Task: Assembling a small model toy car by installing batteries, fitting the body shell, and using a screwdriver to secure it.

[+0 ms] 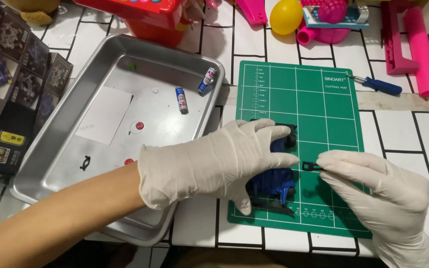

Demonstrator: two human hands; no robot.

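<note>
**Gloved hands on a blue toy**

Far left: dark boxes (6, 84) at table edge. Next, metal tray (50, 164) with two batteries (181, 100) near its right rim. Left hand (214, 161), fingers closed over blue toy (274, 183) at mat's (323, 99) lower-left corner. Right hand (373, 188), fingertips pinching small black part (310, 166) beside toy.

White tabletop (403, 129), black grid lines

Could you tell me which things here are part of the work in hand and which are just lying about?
In hand:
left hand on the blue and black toy
right hand pinching a small black part
green cutting mat

Lying about:
metal tray with two batteries
blue screwdriver
yellow ball
pink toys
dark boxes
</note>
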